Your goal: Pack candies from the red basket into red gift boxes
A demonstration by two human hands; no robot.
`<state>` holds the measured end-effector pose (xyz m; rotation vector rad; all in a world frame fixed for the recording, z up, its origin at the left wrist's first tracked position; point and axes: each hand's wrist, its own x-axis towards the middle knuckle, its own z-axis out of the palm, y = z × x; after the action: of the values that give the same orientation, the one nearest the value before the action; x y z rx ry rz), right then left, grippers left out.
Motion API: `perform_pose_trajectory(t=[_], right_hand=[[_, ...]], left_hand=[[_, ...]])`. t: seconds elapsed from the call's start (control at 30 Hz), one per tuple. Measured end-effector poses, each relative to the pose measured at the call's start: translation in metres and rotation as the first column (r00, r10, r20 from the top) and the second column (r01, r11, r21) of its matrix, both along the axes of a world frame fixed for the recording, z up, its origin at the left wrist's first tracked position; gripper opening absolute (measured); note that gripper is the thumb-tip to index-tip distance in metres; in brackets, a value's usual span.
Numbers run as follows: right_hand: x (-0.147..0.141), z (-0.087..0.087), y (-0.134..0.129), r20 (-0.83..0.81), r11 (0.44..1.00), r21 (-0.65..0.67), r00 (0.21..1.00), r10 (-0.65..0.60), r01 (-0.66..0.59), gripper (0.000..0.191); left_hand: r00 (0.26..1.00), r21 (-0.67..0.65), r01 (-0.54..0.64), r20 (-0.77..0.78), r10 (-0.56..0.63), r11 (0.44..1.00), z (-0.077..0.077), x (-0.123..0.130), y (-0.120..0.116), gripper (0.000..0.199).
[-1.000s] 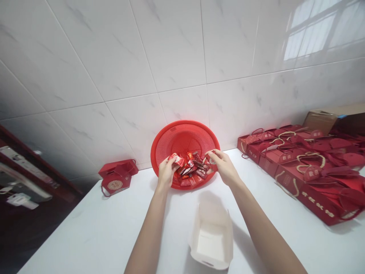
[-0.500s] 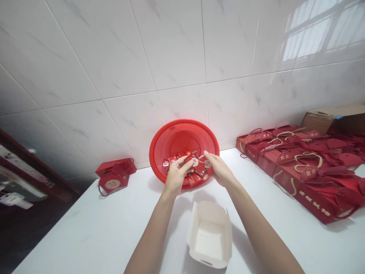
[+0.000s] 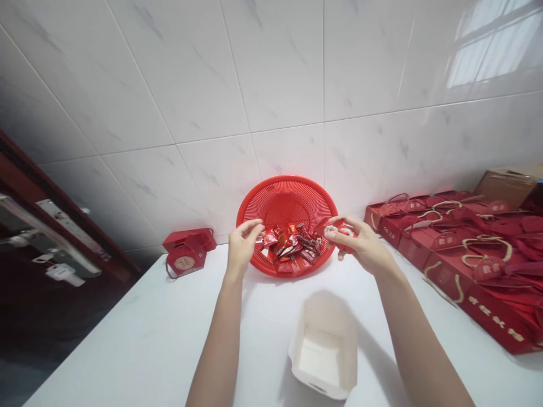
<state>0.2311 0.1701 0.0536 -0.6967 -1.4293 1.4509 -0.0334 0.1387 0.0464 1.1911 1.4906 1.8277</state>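
A red plastic basket (image 3: 250,199) leans against the tiled wall, with several wrapped candies (image 3: 292,246) lying in its lower part. At its right side my right hand (image 3: 360,243) is closed around red candy packets (image 3: 335,232) with white patterns. My left hand (image 3: 242,249) is at the left rim, thumb and fingers pinched close beside a candy wrapper; whether anything is between them is hidden. Below the basket, between my forearms, an open white paper box (image 3: 324,350) stands on the table with its pale inside showing.
On the left stands a small red gift box (image 3: 186,252) with a cord handle. Several red gift boxes (image 3: 449,249) with rope handles fill the right side, a cardboard box (image 3: 504,186) behind them. A door with a key (image 3: 63,273) is beyond the table's left edge.
My hands have moved apart: the left to the basket's left rim, the right to its right side with the packets. The candies in the basket are now uncovered. The view has shifted left.
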Motion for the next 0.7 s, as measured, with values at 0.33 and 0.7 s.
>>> perform_pose_trajectory(t=[0.33,0.7], right_hand=[[0.007,0.008,-0.002,-0.03,0.992,-0.026,0.992,-0.123,0.122,0.051],[0.004,0.003,0.0,-0.029,0.993,-0.003,0.992,-0.121,0.12,0.057]], left_hand=[[0.958,-0.203,0.029,-0.275,-0.086,0.979,-0.038,-0.016,0.021,0.017],[0.838,-0.347,-0.055,-0.526,-0.146,0.936,-0.055,0.0,0.027,0.017]])
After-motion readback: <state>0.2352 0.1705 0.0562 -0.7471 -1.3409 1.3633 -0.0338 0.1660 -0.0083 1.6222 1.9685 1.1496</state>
